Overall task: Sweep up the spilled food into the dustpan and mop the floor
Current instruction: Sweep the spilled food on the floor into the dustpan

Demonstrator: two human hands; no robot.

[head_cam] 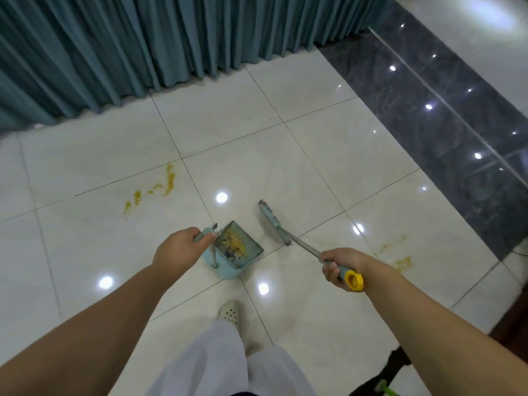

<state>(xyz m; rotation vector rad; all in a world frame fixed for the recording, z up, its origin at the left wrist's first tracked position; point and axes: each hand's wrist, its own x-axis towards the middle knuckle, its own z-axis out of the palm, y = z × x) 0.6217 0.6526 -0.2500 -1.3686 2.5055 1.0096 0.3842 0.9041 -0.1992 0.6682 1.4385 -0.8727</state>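
Hands [178, 247] [340, 267] grip dustpan [234, 254] and broom [274, 224] amid bare tiles.

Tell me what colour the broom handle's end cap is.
Yellow, seen in the head view: the cap sits just behind the right hand.

Dustpan handle [204, 234] partly hidden inside left grip [178, 248], green-tipped dark object [384, 375] cut off at bottom edge

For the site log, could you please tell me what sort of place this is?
Probably an indoor hall or lobby: glossy pale floor tiles reflecting ceiling lights, a dark marble border strip, and long teal pleated curtains.
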